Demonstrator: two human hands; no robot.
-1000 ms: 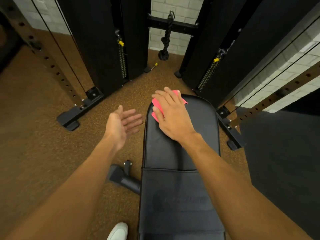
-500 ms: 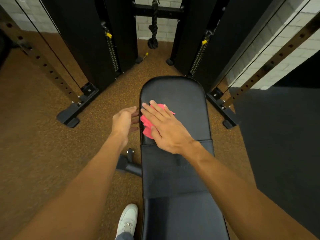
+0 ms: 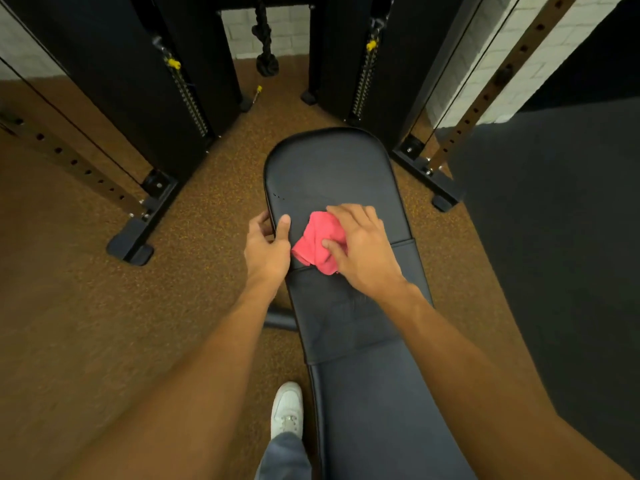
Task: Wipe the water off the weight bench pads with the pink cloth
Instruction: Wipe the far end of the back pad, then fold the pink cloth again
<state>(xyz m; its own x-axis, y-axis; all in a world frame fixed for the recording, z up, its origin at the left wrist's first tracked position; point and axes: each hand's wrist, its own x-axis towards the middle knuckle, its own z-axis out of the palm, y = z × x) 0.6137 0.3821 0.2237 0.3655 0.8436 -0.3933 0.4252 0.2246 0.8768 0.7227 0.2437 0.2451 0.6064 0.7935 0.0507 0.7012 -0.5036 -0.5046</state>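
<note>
One white shoe and a denim leg stand left of the near pad. Three black sections run away in line: that pad, a matte middle section and the rounded far pad. The one pink cloth lies bunched on the far pad's near end, its corner over the seam. The right grip presses it with fingers spread flat. The left grip clasps the far pad's left edge, thumb on top. The floor is speckled brown, with a dark mat on the right. Beyond stand two black weight towers, one knotted rope between them, two perforated uprights and a white brick wall.
</note>
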